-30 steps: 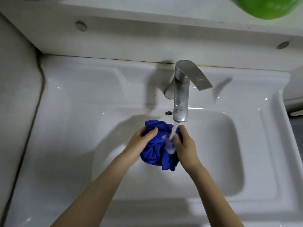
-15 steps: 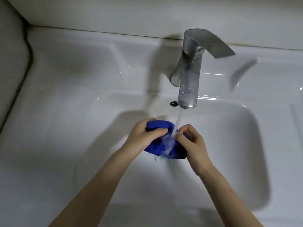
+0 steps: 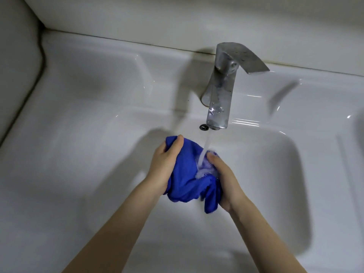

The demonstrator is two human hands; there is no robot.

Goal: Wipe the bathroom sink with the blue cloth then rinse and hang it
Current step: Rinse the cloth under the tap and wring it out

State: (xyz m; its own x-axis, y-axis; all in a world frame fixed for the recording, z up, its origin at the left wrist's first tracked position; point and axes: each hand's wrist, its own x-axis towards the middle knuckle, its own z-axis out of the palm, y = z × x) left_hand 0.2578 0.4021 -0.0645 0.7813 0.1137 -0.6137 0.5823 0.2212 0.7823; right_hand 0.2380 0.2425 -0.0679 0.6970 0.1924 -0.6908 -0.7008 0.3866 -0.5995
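Observation:
The blue cloth (image 3: 187,178) is bunched between both my hands over the white sink basin (image 3: 275,174). My left hand (image 3: 165,166) grips its left side, thumb over the top edge. On the right side my right hand (image 3: 226,180) clasps it, and a loose corner hangs below. Water runs from the metal tap (image 3: 220,99) in a stream (image 3: 206,146) onto the cloth between my hands.
An overflow hole (image 3: 203,127) sits in the basin's back wall left of the spout. The flat sink rim (image 3: 78,107) spreads to the left, up to a wall with a dark seam (image 3: 37,62). A white ledge (image 3: 177,18) runs behind the tap.
The cloth was squeezed small between my hands half a second ago and now hangs looser and longer. My view has dropped closer to the basin; the green object at top has left it.

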